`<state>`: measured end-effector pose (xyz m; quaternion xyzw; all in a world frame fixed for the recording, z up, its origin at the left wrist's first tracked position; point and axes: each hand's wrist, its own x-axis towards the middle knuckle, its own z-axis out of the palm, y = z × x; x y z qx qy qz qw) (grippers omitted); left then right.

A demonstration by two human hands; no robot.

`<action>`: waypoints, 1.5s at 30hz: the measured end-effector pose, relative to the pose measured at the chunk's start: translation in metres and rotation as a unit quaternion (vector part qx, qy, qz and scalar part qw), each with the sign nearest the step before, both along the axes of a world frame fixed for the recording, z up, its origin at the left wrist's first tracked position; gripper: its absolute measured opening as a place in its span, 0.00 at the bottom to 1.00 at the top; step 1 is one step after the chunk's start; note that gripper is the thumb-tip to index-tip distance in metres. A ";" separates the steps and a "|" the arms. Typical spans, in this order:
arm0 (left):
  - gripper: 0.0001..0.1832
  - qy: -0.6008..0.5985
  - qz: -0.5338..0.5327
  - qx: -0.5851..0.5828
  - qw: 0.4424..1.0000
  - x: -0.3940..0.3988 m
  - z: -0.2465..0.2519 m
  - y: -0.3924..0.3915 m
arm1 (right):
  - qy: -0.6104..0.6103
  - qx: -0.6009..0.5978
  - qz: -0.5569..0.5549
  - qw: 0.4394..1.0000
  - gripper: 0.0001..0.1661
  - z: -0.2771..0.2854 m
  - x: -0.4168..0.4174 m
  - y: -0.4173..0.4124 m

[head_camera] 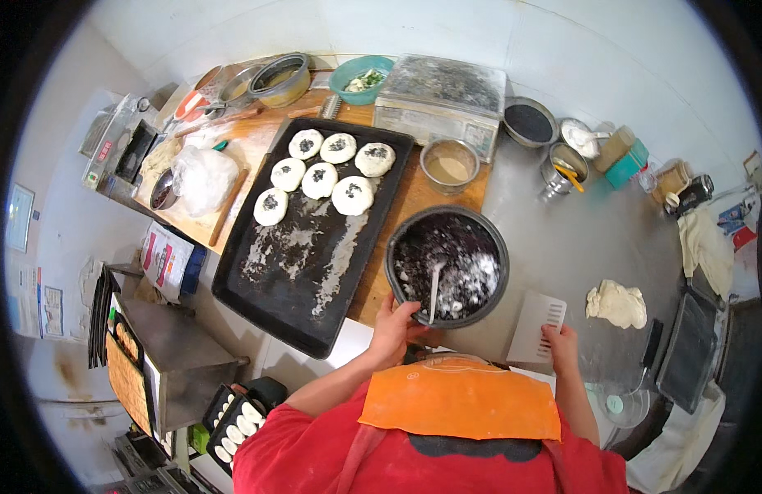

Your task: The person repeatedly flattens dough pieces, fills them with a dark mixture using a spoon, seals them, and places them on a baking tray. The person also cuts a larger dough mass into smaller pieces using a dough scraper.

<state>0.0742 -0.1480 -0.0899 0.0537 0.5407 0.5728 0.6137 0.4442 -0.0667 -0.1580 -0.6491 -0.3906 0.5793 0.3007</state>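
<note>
My left hand point(394, 330) grips the near-left rim of a large black bowl point(503, 247). Dark filling dusted with patches of white powder lies inside it, and a white spoon point(435, 290) leans against its near side. In my right hand point(561, 349) is a white slotted plastic scraper point(535, 327), held by its right edge over the front of the steel worktop point(541, 265). A flat piece of pale dough point(615, 304) lies to its right. Left of the bowl, a black baking tray point(239, 272) bears several round dough cakes point(319, 180) topped with dark bits.
Behind the bowl stand a metal bowl of tan paste point(450, 165) and a scale point(442, 86). A rolling pin point(229, 207) and a plastic bag of white contents point(205, 179) lie left of the tray. Bowls and containers point(531, 122) line the wall.
</note>
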 end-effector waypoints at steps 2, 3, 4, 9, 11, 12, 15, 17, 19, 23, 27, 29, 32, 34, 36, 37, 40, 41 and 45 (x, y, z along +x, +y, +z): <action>0.28 -0.032 0.054 0.019 0.998 0.015 -0.006 0.004 | -0.003 0.032 -0.009 0.999 0.11 -0.005 0.013 0.003; 0.30 -0.047 0.078 0.027 0.995 0.026 -0.008 0.007 | -0.005 0.024 -0.009 1.000 0.11 -0.002 0.018 0.007; 0.26 -0.051 0.091 0.050 0.993 0.038 -0.007 0.007 | -0.008 0.016 -0.017 1.000 0.10 0.004 0.021 0.011; 0.28 -0.198 0.022 0.011 0.980 0.075 -0.046 -0.010 | 0.037 0.064 -0.042 0.996 0.07 0.026 0.073 0.039; 0.26 -0.069 -0.135 -0.029 0.988 0.113 -0.038 0.010 | 0.026 0.111 -0.061 0.992 0.07 0.032 0.099 0.049; 0.26 0.007 -0.205 -0.041 0.978 0.134 -0.032 0.021 | 0.031 0.149 -0.079 0.985 0.07 0.030 0.119 0.051; 0.36 0.198 -0.310 0.129 0.921 0.219 -0.043 0.077 | 0.024 0.156 -0.213 0.964 0.08 0.033 0.176 0.042; 0.50 0.468 -0.382 0.219 0.766 0.279 -0.067 0.119 | 0.036 0.135 -0.312 0.940 0.07 0.032 0.217 0.030; 0.63 0.626 -0.387 0.269 0.621 0.342 -0.090 0.151 | 0.042 0.155 -0.374 0.913 0.06 0.027 0.251 0.018; 0.61 0.667 -0.421 0.307 0.533 0.428 -0.107 0.195 | 0.022 0.130 -0.428 0.894 0.06 0.026 0.279 -0.015; 0.48 0.568 -0.437 0.314 0.622 0.465 -0.118 0.256 | 0.035 0.104 -0.413 0.904 0.06 0.019 0.285 -0.046; 0.42 0.453 -0.504 0.243 0.694 0.459 -0.096 0.261 | 0.043 0.083 -0.394 0.914 0.07 0.014 0.290 -0.051; 0.37 0.308 -0.574 0.181 0.737 0.405 -0.001 0.251 | 0.046 0.077 -0.387 0.918 0.08 0.014 0.294 -0.041; 0.41 0.339 -0.616 0.222 0.676 0.331 0.007 0.235 | 0.061 0.085 -0.371 0.922 0.09 0.025 0.294 -0.026; 0.47 0.474 -0.590 0.221 0.615 0.273 0.006 0.210 | 0.042 0.079 -0.327 0.941 0.10 0.031 0.287 -0.014; 0.50 0.560 -0.560 0.171 0.586 0.251 -0.007 0.196 | 0.032 0.078 -0.305 0.948 0.11 0.032 0.280 -0.010; 0.54 0.601 -0.456 0.076 0.652 0.235 -0.064 0.178 | 0.025 0.105 -0.200 0.974 0.10 0.028 0.238 0.013; 0.54 0.575 -0.422 0.061 0.699 0.249 -0.078 0.177 | 0.019 0.123 -0.162 0.979 0.09 0.029 0.220 0.022; 0.46 0.633 -0.391 0.192 0.640 0.315 -0.117 0.189 | -0.210 0.323 -0.017 0.923 0.09 0.059 0.141 0.065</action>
